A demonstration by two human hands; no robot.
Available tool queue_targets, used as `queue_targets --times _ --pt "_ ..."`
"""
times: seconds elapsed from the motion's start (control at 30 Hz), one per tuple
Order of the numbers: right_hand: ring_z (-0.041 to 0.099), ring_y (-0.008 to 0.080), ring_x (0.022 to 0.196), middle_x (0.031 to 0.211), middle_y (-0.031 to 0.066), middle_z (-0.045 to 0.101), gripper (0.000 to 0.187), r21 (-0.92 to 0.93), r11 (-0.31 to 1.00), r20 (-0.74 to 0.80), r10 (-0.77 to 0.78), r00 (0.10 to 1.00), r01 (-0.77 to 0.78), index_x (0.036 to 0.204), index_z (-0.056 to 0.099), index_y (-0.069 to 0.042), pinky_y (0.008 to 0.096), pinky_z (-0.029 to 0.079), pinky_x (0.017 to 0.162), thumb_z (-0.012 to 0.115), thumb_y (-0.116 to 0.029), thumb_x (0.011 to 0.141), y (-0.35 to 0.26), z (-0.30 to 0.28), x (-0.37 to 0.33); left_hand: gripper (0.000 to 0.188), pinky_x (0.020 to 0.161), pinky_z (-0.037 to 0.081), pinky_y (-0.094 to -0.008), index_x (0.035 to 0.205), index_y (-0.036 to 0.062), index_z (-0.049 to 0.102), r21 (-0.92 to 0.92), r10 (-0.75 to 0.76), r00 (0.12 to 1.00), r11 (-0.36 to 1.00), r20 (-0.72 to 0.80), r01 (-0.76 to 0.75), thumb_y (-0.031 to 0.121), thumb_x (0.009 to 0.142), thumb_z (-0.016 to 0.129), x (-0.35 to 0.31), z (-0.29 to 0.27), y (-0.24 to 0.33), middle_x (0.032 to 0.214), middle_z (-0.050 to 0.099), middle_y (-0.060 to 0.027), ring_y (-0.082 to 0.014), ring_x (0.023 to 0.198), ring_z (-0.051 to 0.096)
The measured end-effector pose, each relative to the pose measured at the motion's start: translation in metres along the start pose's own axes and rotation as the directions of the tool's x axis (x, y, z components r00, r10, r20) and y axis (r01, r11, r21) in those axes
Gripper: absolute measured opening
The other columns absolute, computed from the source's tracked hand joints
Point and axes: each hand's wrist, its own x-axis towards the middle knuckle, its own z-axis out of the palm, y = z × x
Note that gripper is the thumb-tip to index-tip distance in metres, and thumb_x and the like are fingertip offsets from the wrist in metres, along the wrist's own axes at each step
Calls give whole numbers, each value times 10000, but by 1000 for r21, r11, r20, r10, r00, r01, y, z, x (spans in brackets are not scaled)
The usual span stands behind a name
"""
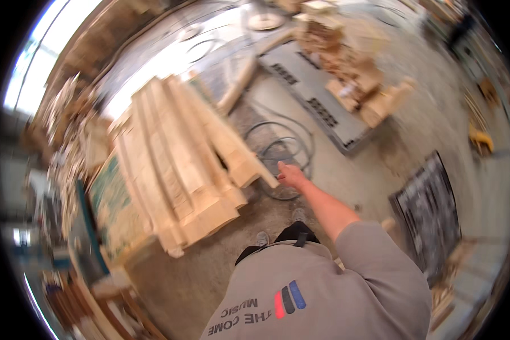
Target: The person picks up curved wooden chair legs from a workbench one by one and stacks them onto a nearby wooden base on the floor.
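My right hand [290,175] reaches out at the middle of the view, close to the end of a long pale wooden board [245,165]. Its fingers are small and blurred, so I cannot tell whether they touch the board or are closed. That board lies slantwise along the right side of a stack of long pale timber pieces [178,170], which have stepped, grooved faces. My left hand is out of view.
Left of the stack is a worn green tabletop [112,198] with wood scraps behind it. A coiled hose [309,148] lies on the floor beyond my hand. Further right stand a grey platform [300,90] with wooden blocks [374,107], a dark patterned panel [430,209] and a yellow tool [481,140].
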Motion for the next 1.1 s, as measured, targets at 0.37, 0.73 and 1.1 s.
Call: queue_targets --times 0.37,0.73,1.1 --pt "549 209 539 614 88 579 333 306 922 -813 382 440 -235 779 628 -19 366 456 549 545 -325 880 333 -49 -307 348 594 424 -472 716 25 584 385 189 896 853 401 -352 298 896 466 180 -42 74 703 592 -183 -366 647 550" --pt "658 252 654 747 117 692 219 436 545 -442 823 357 -717 852 717 -102 397 508 610 597 -274 789 443 396 -556 346 622 419 -501 716 25 575 452 256 453 66 854 -890 274 907 431 159 16 106 729 595 -214 -406 676 541" --pt "594 202 595 693 109 649 393 860 506 -510 853 114 58 884 699 -7 349 489 589 580 -379 834 509 494 -632 340 459 211 -179 1226 -80 539 -915 554 -735 148 391 -375 54 926 450 -447 125 127 685 439 26 -27 549 329"
